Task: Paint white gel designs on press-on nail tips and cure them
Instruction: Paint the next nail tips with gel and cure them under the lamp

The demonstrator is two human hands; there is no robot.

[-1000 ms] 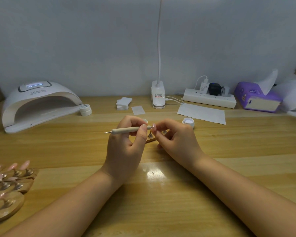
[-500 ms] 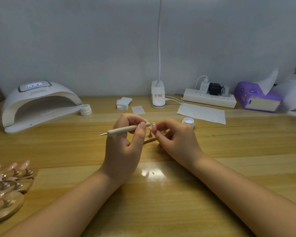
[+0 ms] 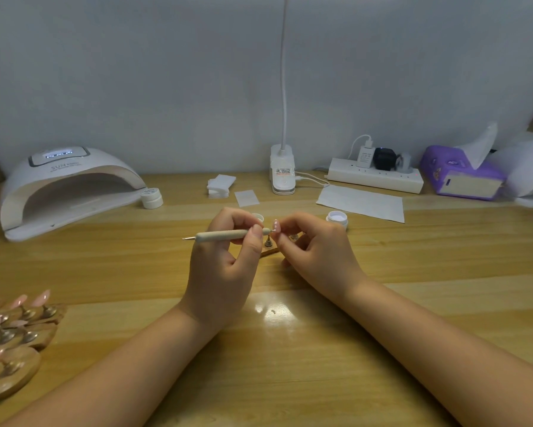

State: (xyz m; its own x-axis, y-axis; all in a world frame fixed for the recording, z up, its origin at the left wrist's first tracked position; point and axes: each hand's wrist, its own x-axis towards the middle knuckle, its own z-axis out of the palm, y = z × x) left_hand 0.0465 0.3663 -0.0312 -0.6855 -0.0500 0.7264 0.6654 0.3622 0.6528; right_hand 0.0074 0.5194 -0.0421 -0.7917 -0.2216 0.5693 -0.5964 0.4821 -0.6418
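Both hands grip: my left hand (image 3: 225, 266) pinches the beige dotting pen (image 3: 225, 235), my right hand (image 3: 317, 257) the pink nail tip (image 3: 276, 226).

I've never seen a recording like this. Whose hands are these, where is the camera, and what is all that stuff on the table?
There is no machine here: a person works with two bare hands, and one wide camera worn on their head looks forward and down, so you see what they see.

The left hand grips a slim dotting pen, its fine tip pointing at a pink press-on nail tip pinched by the right hand.

On the wooden table stand a white curing lamp at far left, an open jar of white gel just right of the hands, a closed jar by the lamp, and more pink tips on wooden stands at lower left. At the back are a clip lamp, a power strip and a purple tissue box.
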